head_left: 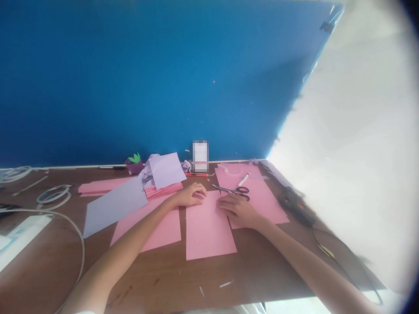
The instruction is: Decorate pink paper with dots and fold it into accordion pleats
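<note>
A pink sheet of paper [209, 235] lies flat on the brown table in front of me. My left hand [190, 195] is at its far left corner, fingers loosely curved with a gap between them and the thumb. Across the sheet's right edge rests my right hand [240, 210], palm down with fingers stretched out; nothing is seen in it. Just beyond that hand are scissors [242, 190] with dark handles, lying on another pink sheet [266, 203]. A white marker [244, 179] is on that sheet too.
Left of centre are more pink paper [163, 226], a pale lilac sheet [118, 207] and a stack topped by a lilac square [167, 170]. A white power strip [22, 240] and cable sit at left. A dark glue-gun-like tool [296, 207] lies right. A blue wall [147, 87] stands behind.
</note>
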`<action>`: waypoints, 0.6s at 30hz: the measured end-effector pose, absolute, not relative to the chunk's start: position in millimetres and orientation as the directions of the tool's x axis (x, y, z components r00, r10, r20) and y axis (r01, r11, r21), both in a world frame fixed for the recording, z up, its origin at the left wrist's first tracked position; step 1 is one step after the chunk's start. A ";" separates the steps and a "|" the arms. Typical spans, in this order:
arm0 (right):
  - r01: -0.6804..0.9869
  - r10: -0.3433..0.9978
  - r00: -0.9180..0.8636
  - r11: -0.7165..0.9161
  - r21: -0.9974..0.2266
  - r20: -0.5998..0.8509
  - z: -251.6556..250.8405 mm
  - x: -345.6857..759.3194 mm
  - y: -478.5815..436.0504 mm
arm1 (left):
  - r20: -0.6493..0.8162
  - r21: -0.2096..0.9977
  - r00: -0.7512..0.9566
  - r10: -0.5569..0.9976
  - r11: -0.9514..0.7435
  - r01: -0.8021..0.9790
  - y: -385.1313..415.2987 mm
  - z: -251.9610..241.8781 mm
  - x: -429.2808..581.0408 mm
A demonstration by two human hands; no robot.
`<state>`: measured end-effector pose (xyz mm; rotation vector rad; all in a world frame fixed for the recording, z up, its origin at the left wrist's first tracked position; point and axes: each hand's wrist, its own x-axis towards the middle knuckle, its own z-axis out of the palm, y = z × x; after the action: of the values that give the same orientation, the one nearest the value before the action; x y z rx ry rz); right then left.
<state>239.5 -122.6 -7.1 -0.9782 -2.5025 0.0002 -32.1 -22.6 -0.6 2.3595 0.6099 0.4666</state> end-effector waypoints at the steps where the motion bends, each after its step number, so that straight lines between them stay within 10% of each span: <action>1: 0.642 0.641 -0.645 0.750 -0.160 0.416 -7.6 239.6 -122.2 | 0.164 0.660 0.832 0.529 -0.686 0.307 -22.5 -0.5 -32.3; 18: 0.626 0.627 -0.622 0.758 -0.183 0.470 -13.8 241.6 -120.4 | 0.205 0.704 0.780 0.591 -0.643 0.302 -20.5 -7.0 -32.0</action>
<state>241.6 -120.4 -13.8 -0.9416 -2.4376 0.0024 -32.0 -20.5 -7.0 2.2950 0.6610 0.5568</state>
